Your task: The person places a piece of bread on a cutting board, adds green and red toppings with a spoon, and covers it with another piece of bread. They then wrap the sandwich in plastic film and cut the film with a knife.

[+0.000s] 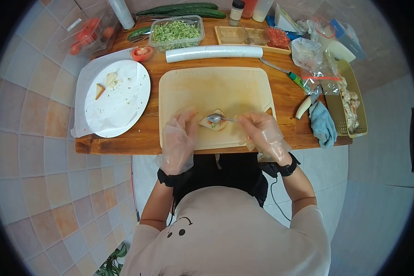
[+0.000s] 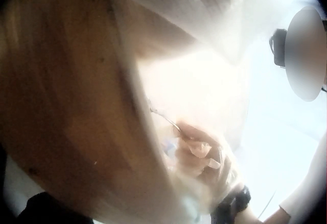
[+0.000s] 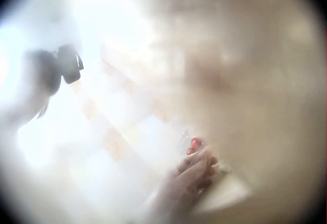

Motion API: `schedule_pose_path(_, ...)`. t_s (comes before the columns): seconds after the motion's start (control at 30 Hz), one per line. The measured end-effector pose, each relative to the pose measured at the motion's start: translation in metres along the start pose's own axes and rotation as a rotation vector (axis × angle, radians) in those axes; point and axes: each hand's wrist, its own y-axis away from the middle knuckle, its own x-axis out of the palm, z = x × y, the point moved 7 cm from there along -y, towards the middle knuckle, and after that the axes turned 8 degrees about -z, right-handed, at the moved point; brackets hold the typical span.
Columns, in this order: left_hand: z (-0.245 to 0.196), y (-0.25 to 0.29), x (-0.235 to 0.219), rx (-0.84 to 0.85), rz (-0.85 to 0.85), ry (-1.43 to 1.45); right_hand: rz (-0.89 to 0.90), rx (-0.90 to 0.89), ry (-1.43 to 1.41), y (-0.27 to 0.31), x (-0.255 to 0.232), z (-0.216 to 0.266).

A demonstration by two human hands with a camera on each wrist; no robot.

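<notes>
Pale shirt (image 1: pixel 225 230) spans the bottom of the head view. At left, the plate (image 1: pixel 140 99) bears bread scraps (image 1: pixel 111 79). The gloved left hand (image 1: pixel 177 145) is half open, fingers loosely bent, gripping nothing, near the bread (image 1: pixel 209 124). That bread, with red filling, lies on the board (image 1: pixel 175 83), the spoon (image 1: pixel 215 118) over it. Rightward, the gloved right hand (image 1: pixel 264 133) pinches the spoon's handle, fingers closed; beyond are the cloth (image 1: pixel 323 123) and basket (image 1: pixel 363 115).

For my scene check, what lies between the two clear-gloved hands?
Between left hand and right hand, the head view shows a silver metal spoon over a pale, pointed food piece on the beige board.
</notes>
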Motion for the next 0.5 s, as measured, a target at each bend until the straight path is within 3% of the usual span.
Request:
schedule_pose_path(0.13, 0.003, 0.001, 0.000, -0.042, -0.005, 0.014, 0.012, -0.025, 0.010, -0.004, -0.001, -0.002)
schedule_pose_path(0.2, 0.003, 0.002, 0.000, -0.048, 0.001, -0.004, -0.072, 0.014, -0.023, -0.008, -0.018, 0.001)
schedule_pose_path(0.33, 0.002, 0.000, -0.002, 0.011, -0.005, -0.028, -0.290, -0.026, -0.172, -0.040, -0.081, 0.013)
schedule_pose_path(0.4, 0.000, 0.001, -0.001, 0.024, -0.005, -0.038, -0.376, -0.009, -0.361, -0.046, -0.109, 0.047)
schedule_pose_path(0.5, 0.000, 0.003, 0.000, 0.026, -0.006, -0.064, -0.504, -0.060, -0.417, -0.095, -0.157, 0.044)
